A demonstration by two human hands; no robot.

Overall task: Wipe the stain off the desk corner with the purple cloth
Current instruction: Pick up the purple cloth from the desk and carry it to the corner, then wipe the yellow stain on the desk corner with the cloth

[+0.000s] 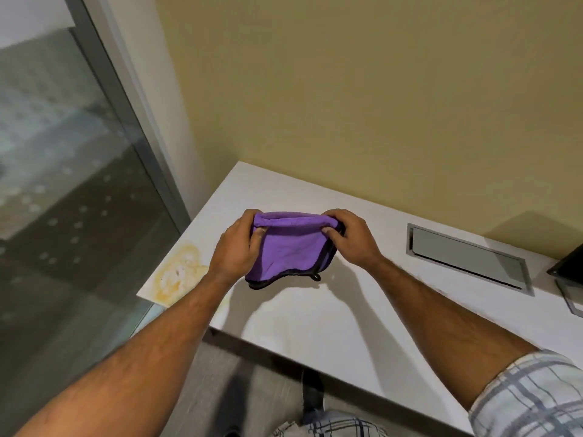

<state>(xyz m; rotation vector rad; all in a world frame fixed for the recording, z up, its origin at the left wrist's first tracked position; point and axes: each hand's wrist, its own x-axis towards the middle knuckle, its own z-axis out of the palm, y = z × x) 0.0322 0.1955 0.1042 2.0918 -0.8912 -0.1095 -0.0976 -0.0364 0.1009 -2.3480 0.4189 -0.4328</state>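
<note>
While both the left hand and right hand pinch its folded top edge, the purple cloth hangs limp, seemingly light, best bunched mid-fold.

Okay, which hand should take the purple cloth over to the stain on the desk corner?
The left, probably. The left hand already grips the purple cloth and sits right beside the yellow stain at the desk corner. The right hand holds the cloth's far side and would have to cross over.
</note>
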